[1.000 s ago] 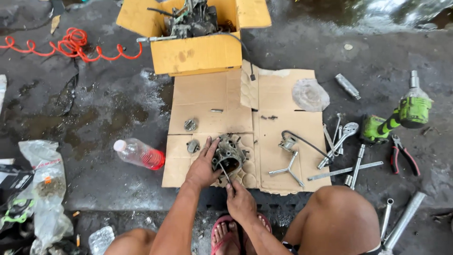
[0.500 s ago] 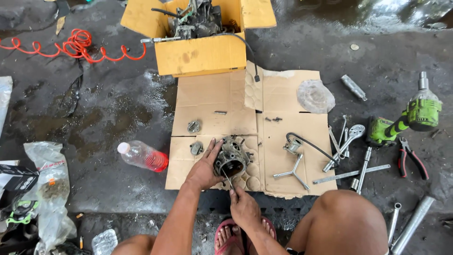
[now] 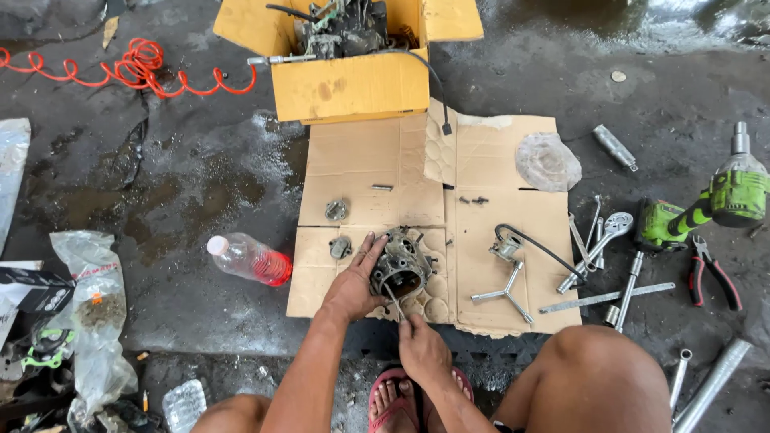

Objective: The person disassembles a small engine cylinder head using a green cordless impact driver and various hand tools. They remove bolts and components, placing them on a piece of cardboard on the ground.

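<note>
A grey metal engine part (image 3: 403, 265) with a round bore lies on the flattened cardboard sheet (image 3: 377, 168). My left hand (image 3: 354, 282) rests against its left side and steadies it. My right hand (image 3: 423, 347) is closed on a thin metal tool (image 3: 394, 301) whose tip reaches into the part's opening. Two small round metal pieces (image 3: 336, 210) lie on the cardboard just left of and above the part.
A yellow box (image 3: 353, 84) of engine parts stands behind the cardboard. A plastic bottle (image 3: 249, 259) of red liquid lies to the left. Wrenches (image 3: 597, 240), a three-arm socket wrench (image 3: 505, 293), a green power tool (image 3: 706, 208) and red pliers (image 3: 710, 273) lie at right. An orange coiled hose (image 3: 136, 68) is far left.
The view has drifted slightly. My hands stay on the engine part, and the thin tool has shifted a little inside it.
</note>
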